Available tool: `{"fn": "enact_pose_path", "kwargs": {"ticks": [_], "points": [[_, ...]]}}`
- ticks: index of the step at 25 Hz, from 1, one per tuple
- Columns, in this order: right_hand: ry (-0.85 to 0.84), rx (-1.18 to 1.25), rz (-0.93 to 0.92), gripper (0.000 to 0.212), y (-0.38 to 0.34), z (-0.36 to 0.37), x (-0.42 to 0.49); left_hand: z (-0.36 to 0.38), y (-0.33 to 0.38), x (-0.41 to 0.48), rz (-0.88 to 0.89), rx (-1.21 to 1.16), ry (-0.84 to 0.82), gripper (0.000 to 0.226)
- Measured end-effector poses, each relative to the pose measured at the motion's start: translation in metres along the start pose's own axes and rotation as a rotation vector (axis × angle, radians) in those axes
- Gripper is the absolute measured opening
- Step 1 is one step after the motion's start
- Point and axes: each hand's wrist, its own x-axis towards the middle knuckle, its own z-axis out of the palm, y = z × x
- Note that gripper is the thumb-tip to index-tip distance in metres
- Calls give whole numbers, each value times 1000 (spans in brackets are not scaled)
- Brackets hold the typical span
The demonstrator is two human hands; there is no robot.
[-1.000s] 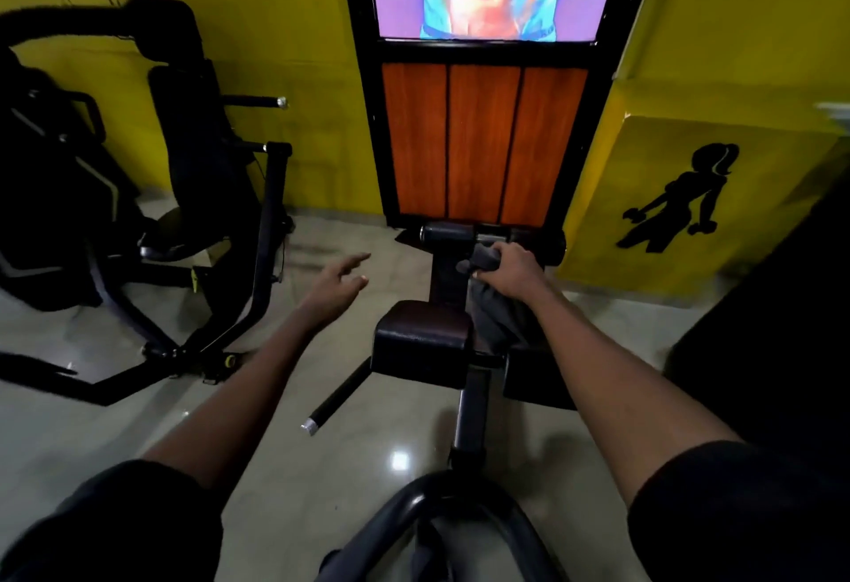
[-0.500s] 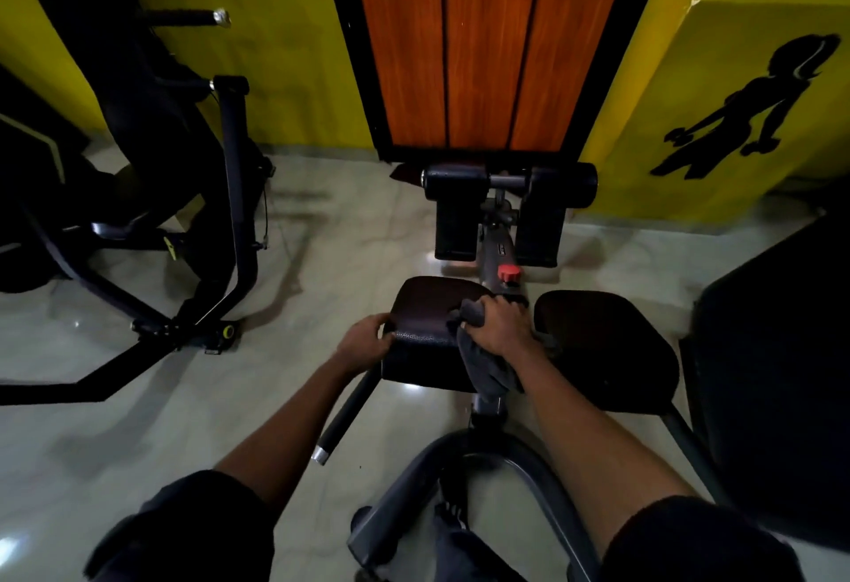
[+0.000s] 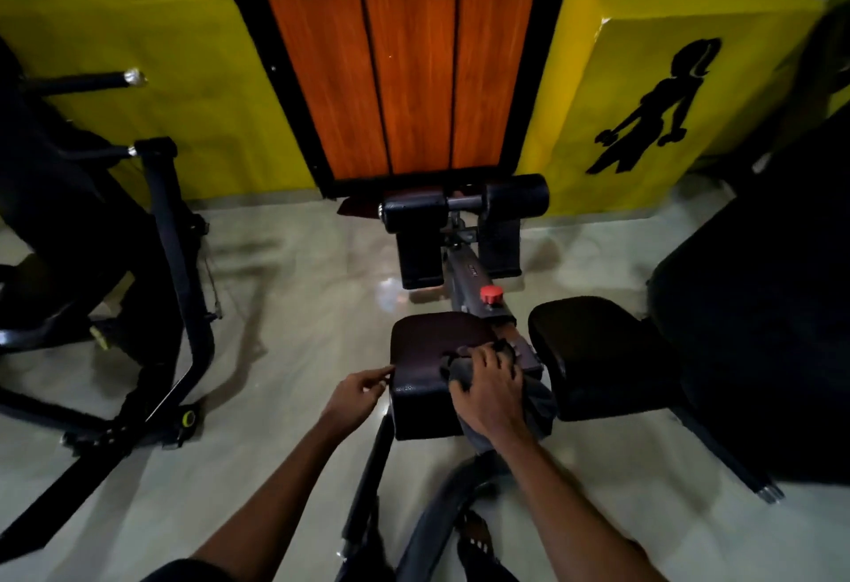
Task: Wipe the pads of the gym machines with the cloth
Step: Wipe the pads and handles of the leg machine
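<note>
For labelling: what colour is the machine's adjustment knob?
The knob is red; head view shows it best.

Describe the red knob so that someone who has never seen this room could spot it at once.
Start at the orange wood panel in the yellow wall and drop to the grey central beam just below it. There, between the black roller pads and the two seat pads, sits the red knob; it is the only red part among black and dark metal.
</note>
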Motion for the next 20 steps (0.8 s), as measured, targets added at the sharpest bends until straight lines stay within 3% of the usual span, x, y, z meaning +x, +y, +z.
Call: {"fn": "enact_pose_path", "kwargs": {"ticks": [3,5,6,9,10,14,16,20], "points": [[-10,112,4,68,11,7,1,-3,-14,19,191,86,-49,33],[87,234,41,64,17,17,-1,-11,-21,37,261,117,-109,30],[149,264,83,61,17,24,-3,-14,-23,44,292,139,-127,34],[263,238,221,61,-6,44,-14,-17,-31,57,364,166,-146,75],[253,227,243,60,-16,50,-20,-17,-30,58,355,169,-161,76],[169,159,197,52,-31,62,-34,-23,-25,68,346,192,-199,39],[161,123,202,53,-26,54,-26,-26,-22,72,334,209,-222,40],[225,155,396,66,-40,48,-6,-30,-18,76,350,227,-254,41]]}}
